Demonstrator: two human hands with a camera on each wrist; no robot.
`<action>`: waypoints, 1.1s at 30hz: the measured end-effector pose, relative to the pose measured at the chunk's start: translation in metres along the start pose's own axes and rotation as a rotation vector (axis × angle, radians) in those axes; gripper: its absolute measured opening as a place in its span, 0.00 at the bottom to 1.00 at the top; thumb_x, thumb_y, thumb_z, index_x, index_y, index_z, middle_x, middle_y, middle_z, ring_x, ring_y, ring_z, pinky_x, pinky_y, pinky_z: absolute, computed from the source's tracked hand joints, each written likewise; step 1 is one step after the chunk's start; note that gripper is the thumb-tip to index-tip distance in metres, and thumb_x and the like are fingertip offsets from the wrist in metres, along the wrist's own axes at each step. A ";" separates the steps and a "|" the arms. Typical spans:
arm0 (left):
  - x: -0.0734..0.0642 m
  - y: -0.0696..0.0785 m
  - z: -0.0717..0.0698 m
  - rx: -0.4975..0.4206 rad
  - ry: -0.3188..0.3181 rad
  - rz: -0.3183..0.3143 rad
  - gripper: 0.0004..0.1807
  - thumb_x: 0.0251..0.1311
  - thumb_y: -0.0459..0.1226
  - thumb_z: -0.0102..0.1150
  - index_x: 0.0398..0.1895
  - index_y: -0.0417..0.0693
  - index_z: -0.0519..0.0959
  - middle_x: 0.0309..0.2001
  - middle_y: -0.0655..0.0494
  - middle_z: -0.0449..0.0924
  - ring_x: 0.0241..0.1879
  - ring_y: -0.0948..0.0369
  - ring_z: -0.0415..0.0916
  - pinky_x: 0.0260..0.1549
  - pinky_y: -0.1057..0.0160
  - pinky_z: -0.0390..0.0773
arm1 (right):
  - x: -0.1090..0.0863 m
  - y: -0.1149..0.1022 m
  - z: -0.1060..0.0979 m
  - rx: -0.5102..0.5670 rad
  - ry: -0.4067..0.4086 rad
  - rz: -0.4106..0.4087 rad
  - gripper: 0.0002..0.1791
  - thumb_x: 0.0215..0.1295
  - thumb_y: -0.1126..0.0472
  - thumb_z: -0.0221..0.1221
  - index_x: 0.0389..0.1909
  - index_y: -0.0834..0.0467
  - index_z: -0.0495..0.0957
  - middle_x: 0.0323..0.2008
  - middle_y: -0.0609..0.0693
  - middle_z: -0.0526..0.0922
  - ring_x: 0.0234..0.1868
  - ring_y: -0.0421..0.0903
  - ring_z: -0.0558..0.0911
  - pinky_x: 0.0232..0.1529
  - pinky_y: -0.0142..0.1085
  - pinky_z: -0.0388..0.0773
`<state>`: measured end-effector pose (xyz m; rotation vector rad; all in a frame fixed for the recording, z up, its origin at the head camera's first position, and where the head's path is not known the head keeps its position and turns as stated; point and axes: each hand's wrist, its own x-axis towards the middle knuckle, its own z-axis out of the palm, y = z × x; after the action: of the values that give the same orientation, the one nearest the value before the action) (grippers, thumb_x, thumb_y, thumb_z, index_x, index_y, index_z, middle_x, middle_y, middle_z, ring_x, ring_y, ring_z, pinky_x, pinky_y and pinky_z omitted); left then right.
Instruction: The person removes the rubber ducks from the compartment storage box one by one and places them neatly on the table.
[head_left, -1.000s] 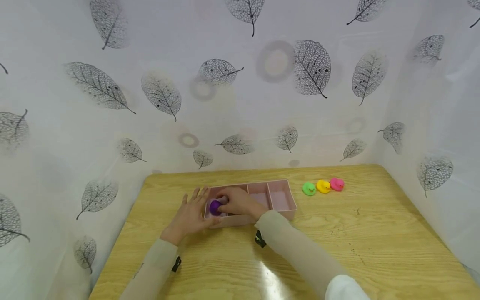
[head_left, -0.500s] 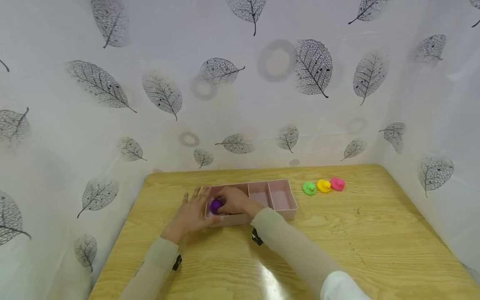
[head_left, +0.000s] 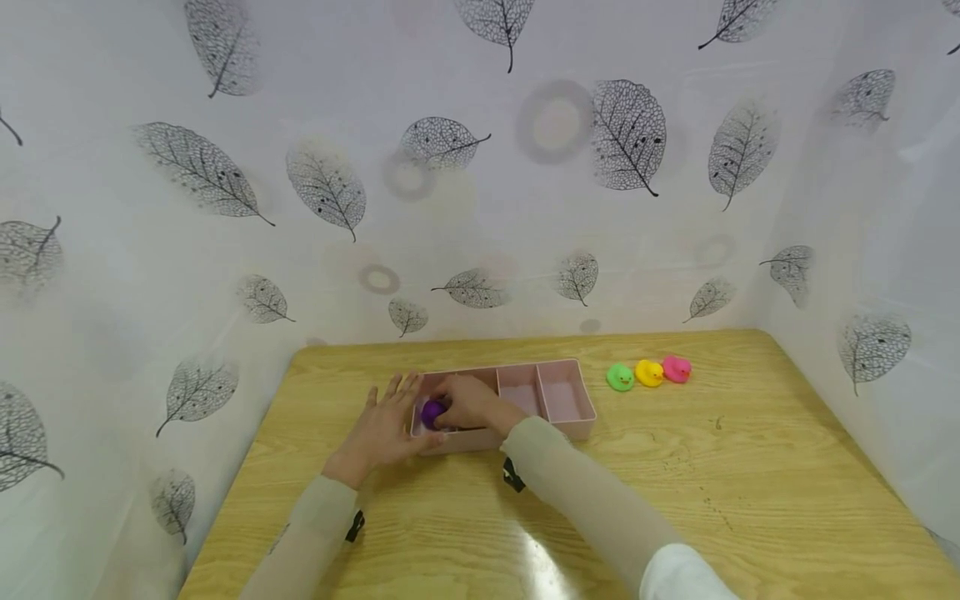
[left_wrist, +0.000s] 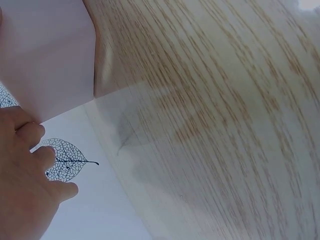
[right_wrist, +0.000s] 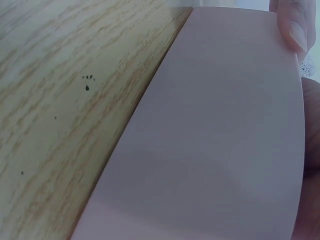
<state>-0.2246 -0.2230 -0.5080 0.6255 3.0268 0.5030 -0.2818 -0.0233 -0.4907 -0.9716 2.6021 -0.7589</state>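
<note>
A pink divided box (head_left: 468, 442) lies lengthwise on the table. My right hand (head_left: 472, 402) reaches into its left part from the right, with curled fingers pinching a small round purple toy (head_left: 431, 413). The hand covers part of this toy. At the box's left end, my left hand (head_left: 382, 429) rests with its fingers spread and its thumb along the front wall. In the left wrist view, the fingers of the left hand (left_wrist: 25, 170) are beside the pink box wall (left_wrist: 55, 55). The right wrist view is mostly filled by the front wall (right_wrist: 215, 125).
Right of the box, a green duck (head_left: 620, 377), a yellow duck (head_left: 648, 373) and a pink duck (head_left: 677, 369) stand in a row on the wooden table (head_left: 675, 475). A white leaf-print curtain (head_left: 480, 208) hangs behind the table and at both sides.
The right hand and wrist have shifted slightly left, keeping the fingers at the purple toy. The left hand, box and ducks have stayed in place.
</note>
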 end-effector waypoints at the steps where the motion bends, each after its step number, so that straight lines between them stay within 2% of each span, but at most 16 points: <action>1: 0.000 0.000 0.000 0.001 0.000 -0.001 0.61 0.62 0.70 0.58 0.84 0.38 0.53 0.84 0.40 0.53 0.83 0.37 0.48 0.76 0.23 0.48 | 0.000 0.000 0.000 0.003 -0.003 0.005 0.11 0.62 0.60 0.73 0.45 0.57 0.89 0.38 0.48 0.90 0.34 0.38 0.78 0.37 0.30 0.76; 12: 0.000 -0.001 0.000 0.003 -0.009 -0.007 0.61 0.62 0.71 0.57 0.84 0.39 0.52 0.84 0.41 0.52 0.84 0.37 0.47 0.77 0.24 0.47 | -0.001 -0.002 -0.001 -0.022 -0.008 0.024 0.13 0.64 0.59 0.72 0.48 0.58 0.89 0.43 0.50 0.90 0.38 0.39 0.81 0.40 0.31 0.79; 20: 0.001 -0.002 0.001 0.009 -0.015 -0.009 0.61 0.62 0.71 0.57 0.85 0.40 0.51 0.85 0.41 0.51 0.84 0.37 0.46 0.77 0.24 0.46 | 0.000 -0.001 -0.002 -0.030 -0.020 0.008 0.09 0.63 0.58 0.72 0.42 0.56 0.89 0.33 0.45 0.88 0.30 0.36 0.76 0.32 0.28 0.73; 30: 0.001 -0.002 0.001 0.015 -0.018 -0.001 0.61 0.63 0.71 0.57 0.85 0.40 0.51 0.85 0.42 0.51 0.84 0.37 0.47 0.76 0.24 0.48 | -0.003 -0.001 -0.002 -0.043 -0.003 -0.003 0.18 0.63 0.56 0.73 0.53 0.56 0.89 0.46 0.49 0.91 0.39 0.38 0.82 0.40 0.29 0.79; 33: 0.000 -0.002 0.001 0.018 -0.021 -0.007 0.61 0.63 0.71 0.57 0.85 0.41 0.51 0.85 0.42 0.51 0.84 0.38 0.46 0.77 0.24 0.48 | -0.003 0.000 -0.002 -0.027 0.001 -0.009 0.18 0.62 0.57 0.73 0.52 0.56 0.89 0.45 0.48 0.91 0.38 0.38 0.82 0.39 0.28 0.79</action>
<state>-0.2257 -0.2245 -0.5093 0.6167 3.0158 0.4656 -0.2799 -0.0204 -0.4883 -0.9917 2.6171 -0.7280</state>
